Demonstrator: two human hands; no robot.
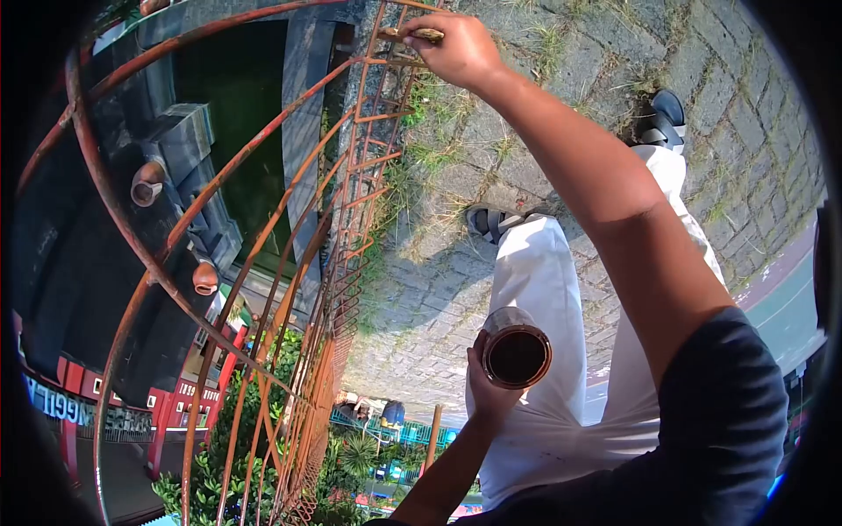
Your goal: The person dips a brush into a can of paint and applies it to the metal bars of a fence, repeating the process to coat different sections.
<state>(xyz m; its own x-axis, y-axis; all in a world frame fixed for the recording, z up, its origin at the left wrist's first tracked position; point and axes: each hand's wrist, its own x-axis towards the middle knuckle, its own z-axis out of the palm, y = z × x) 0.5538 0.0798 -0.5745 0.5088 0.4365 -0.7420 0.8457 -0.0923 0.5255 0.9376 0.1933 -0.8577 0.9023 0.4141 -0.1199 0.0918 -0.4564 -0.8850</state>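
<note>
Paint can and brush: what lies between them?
In the head view: a white trouser leg, a sandalled foot and grassy stone paving, between the can in the left hand and the brush in the right hand.

Rusty railing [355, 188] on my left: ladder rungs set close, gaps too tight for a hand; curved bars [232, 174] beyond stand wider apart. Stone paving [561, 96] to the right lies open. My right hand [462, 50], gripping a brush [419, 34], is against the rungs. Can [516, 355] in my left hand [488, 394] crowds my trouser leg [539, 272].
</note>
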